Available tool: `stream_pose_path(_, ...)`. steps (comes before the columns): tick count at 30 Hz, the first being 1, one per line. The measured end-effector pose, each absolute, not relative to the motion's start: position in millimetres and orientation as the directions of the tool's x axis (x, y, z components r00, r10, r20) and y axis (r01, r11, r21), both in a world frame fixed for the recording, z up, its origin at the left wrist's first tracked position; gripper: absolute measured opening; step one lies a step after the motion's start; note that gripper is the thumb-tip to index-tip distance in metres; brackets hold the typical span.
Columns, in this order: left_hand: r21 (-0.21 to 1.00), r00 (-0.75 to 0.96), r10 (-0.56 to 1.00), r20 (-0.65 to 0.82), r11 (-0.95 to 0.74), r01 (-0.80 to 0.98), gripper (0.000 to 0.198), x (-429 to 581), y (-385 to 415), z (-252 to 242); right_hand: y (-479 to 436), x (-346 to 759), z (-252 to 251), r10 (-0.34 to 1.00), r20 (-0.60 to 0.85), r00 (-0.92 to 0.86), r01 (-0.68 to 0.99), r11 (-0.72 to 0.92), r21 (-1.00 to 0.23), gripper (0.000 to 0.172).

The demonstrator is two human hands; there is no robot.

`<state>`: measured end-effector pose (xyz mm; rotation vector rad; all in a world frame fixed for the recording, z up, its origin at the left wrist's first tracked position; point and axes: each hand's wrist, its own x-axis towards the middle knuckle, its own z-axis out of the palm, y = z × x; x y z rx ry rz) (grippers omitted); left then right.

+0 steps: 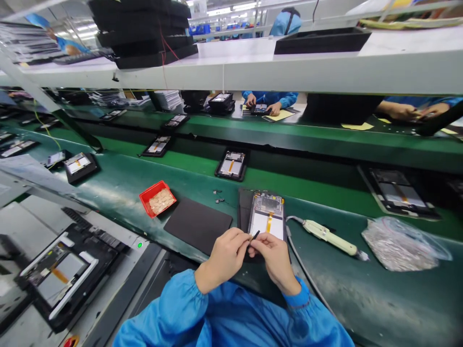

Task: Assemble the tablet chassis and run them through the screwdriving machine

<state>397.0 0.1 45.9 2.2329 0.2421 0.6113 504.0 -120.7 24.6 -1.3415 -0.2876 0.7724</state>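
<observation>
Both my hands meet in front of an opened tablet (267, 217), whose circuit board, white battery and orange ribbon cable are exposed. My left hand (227, 250) pinches at a small dark piece (256, 235), with thumb and forefinger together. On the other side of it, my right hand (274, 258) is also closed in a pinch. The piece is too small to name, and the fingertips cover part of it. The tablet lies on a dark pad, its near edge hidden behind my hands. Two tiny black parts (219, 200) rest to the left of the tablet.
A red tray (158, 198) of small tan pieces stands left, beside a black mat (198, 225). To the right lie a corded electric screwdriver (330, 236) and a plastic bag (401, 245) of small metallic parts. Tablets ride the green belt (195, 164). Co-workers' hands (262, 103) are opposite, under a white shelf (246, 72).
</observation>
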Motion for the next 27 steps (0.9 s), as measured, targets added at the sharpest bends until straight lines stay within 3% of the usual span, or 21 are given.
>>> stream_pose_path(5, 0.781, 0.870, 0.412, 0.273, -0.623, 0.049, 0.022, 398.3, 0.8, 40.8, -122.2, 500.6, 19.1, 0.673, -0.234, 0.701, -0.364, 0.056, -0.930, 0.030)
stream_pose_path(10, 0.754, 0.897, 0.373, 0.239, -0.653, 0.070, 0.023, 396.2, 1.7, 42.5, -123.7, 504.0, 22.7, 0.686, -0.197, 0.700, -0.264, -0.007, -0.965, 0.028)
stream_pose_path(21, 0.564, 0.947, 0.258, 0.190, -0.818, 0.110, 0.027, 390.1, 5.2, 52.6, -122.0, 504.5, 28.8, 0.723, -0.210, 0.658, -0.217, -0.085, -0.972, 0.031)
stream_pose_path(27, 0.346, 0.958, 0.204, 0.200, -0.930, 0.126, 0.020, 386.7, 0.2, 47.3, -117.3, 502.5, 31.3, 0.745, -0.232, 0.626, -0.229, -0.109, -0.967, 0.032)
